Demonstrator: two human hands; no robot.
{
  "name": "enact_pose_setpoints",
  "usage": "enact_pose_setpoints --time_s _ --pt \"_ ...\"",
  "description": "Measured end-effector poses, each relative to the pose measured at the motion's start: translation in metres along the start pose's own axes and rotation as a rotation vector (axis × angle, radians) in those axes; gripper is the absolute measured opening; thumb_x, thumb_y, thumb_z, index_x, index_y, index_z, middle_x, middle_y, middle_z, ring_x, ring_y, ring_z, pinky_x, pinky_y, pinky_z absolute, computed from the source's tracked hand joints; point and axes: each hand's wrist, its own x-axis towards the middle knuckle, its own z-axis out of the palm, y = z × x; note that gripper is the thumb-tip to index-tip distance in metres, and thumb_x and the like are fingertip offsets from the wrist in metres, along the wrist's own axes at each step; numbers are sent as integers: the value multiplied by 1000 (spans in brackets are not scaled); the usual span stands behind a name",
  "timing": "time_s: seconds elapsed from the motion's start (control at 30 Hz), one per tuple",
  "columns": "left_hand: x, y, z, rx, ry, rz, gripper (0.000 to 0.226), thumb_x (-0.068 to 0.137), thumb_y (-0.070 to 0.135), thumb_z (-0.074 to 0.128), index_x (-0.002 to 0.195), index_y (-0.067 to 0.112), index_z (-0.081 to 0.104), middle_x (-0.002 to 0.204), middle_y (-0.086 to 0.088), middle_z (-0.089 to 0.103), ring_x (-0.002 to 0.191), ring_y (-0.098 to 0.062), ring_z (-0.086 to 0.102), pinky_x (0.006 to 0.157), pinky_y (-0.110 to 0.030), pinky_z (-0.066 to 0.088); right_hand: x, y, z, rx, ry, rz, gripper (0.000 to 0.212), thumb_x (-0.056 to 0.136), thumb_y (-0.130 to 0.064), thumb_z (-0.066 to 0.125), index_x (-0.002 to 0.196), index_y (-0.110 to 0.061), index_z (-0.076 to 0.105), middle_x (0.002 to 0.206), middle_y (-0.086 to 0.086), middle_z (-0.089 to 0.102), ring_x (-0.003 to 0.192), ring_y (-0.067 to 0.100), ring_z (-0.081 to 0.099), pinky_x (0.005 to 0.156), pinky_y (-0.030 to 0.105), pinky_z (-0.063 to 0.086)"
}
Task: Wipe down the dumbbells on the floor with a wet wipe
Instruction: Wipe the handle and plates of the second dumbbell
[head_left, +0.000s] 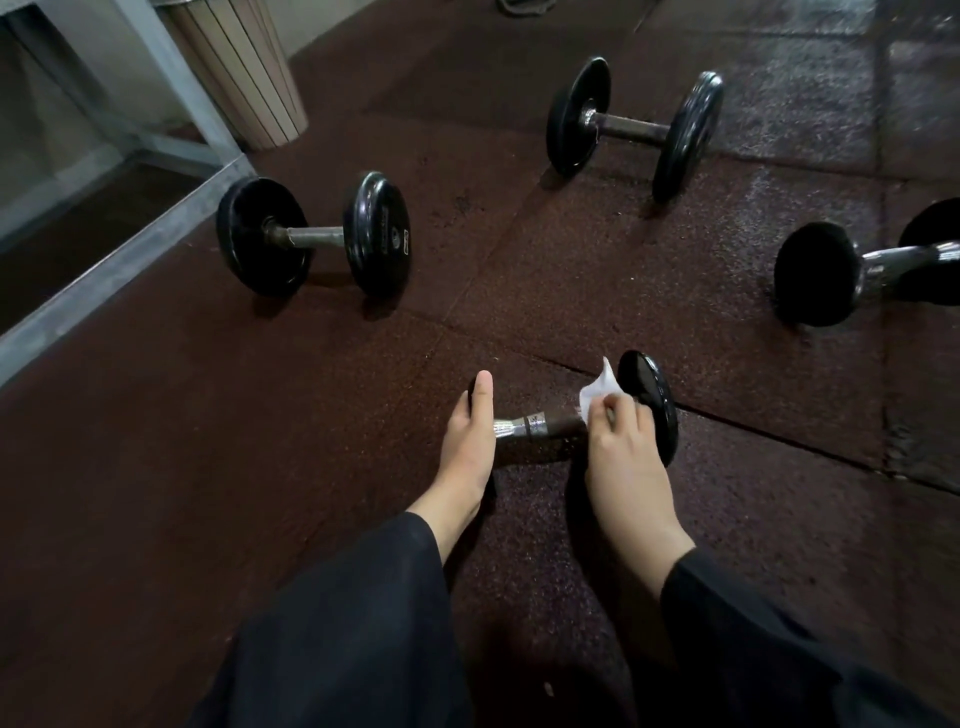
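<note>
dark rubber floor (260, 467) underneath; between my hands lies the dumbbell (540, 434). left hand (467, 441) braces one end, right hand (621, 447) pinches the wipe (597, 389) on its handle. next probably the plate.

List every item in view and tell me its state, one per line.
Nearest dumbbell: on the floor, being wiped.
Wet wipe: crumpled, pressed against the handle.
Right hand: gripping the wipe.
Left hand: steadying the left plate.
Left dumbbell: resting on the floor, untouched.
Far dumbbell: resting, untouched.
Right dumbbell: resting, partly out of frame.
</note>
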Motion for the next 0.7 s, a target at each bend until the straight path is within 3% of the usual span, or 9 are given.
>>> enact_pose_setpoints --time_s 0.13,0.2,0.3,0.4,0.5,0.6,0.7 --pt "1 0 0 0 0 -5 61 94 54 34 143 18 38 150 0 37 138 -16 33 111 -27 23 10 0 2 -107 -58 -61 31 61 6 72 92 6 69 89 22 66 73 34 60 70 39 55" --pt "-1 0 0 -5 -5 2 59 95 52 33 143 18 37 150 1 36 139 -15 32 110 -24 22 4 1 0 -200 -47 -70 28 72 4 52 94 7 69 88 20 64 75 32 55 73 38 52" --pt "-2 0 -1 0 -10 15 59 95 51 33 144 18 35 151 1 35 139 -15 31 99 -18 21 -1 -2 -4 -296 -77 -92 47 76 1 26 96 8 68 88 19 63 78 29 50 74 36 48" --pt "-1 0 -1 2 -10 9 59 95 52 33 144 18 35 151 1 35 140 -16 31 104 -21 22 6 -4 -10 -323 -140 -124 43 84 -1 30 115 1 61 110 14 61 95 25 54 86 31 44" --pt "-1 1 -1 6 -7 6 60 95 52 33 144 18 35 151 0 35 140 -16 30 109 -24 22 18 -4 -17 -293 -184 -65 39 91 0 27 118 -1 55 121 17 48 110 29 46 96 32 39" --pt "-1 1 0 2 -1 6 60 95 51 33 144 17 35 151 0 35 140 -16 30 109 -24 22 16 -4 -18 -293 -227 -94 35 95 -3 31 123 1 51 130 21 40 114 32 42 98 32 37" --pt "-2 2 0 5 2 11 59 96 50 33 144 17 35 151 0 35 139 -15 31 107 -22 22 12 -6 -17 -349 -253 -77 39 89 -4 33 115 -1 61 125 20 50 107 30 51 89 30 46"
